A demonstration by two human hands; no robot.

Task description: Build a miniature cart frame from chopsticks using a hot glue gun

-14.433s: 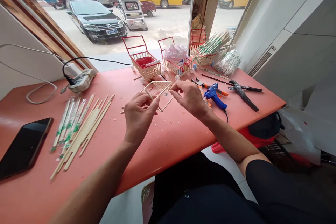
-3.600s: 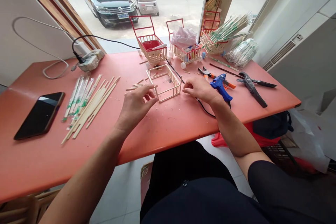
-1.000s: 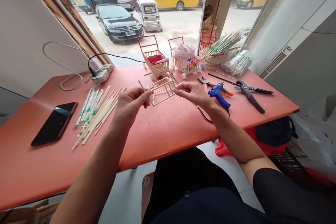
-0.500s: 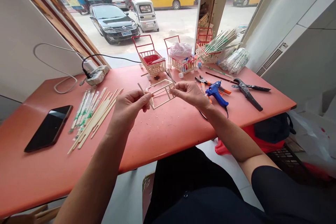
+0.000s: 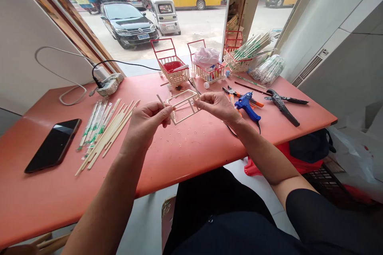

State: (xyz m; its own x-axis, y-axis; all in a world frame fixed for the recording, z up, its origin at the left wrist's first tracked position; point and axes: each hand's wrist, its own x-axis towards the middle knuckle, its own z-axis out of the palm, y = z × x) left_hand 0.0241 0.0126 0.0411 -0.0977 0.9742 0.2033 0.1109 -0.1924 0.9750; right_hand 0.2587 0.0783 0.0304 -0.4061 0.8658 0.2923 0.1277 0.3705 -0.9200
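Note:
Between my two hands is a small box-shaped frame (image 5: 186, 118) of pale wooden sticks, held above the table. My left hand (image 5: 152, 117) pinches its left end between thumb and fingers, where a stick juts up. My right hand (image 5: 214, 105) grips the right end, beside another upward-slanting stick. Just right of that hand lies a blue glue gun (image 5: 247, 106). Left of my left hand are bare wooden chopsticks (image 5: 110, 133) and several wrapped chopsticks (image 5: 95, 121).
Three small stick-built carts, one with a red lining (image 5: 174, 67), stand along the window. Orange-handled pliers (image 5: 254, 102) and large black-handled cutters (image 5: 283, 107) lie at right. A phone (image 5: 54, 145) and a power strip (image 5: 110, 84) occupy the left side.
Both hands keep the stick frame in nearly the same place. The view shifts very slightly; nothing is taken up or let go.

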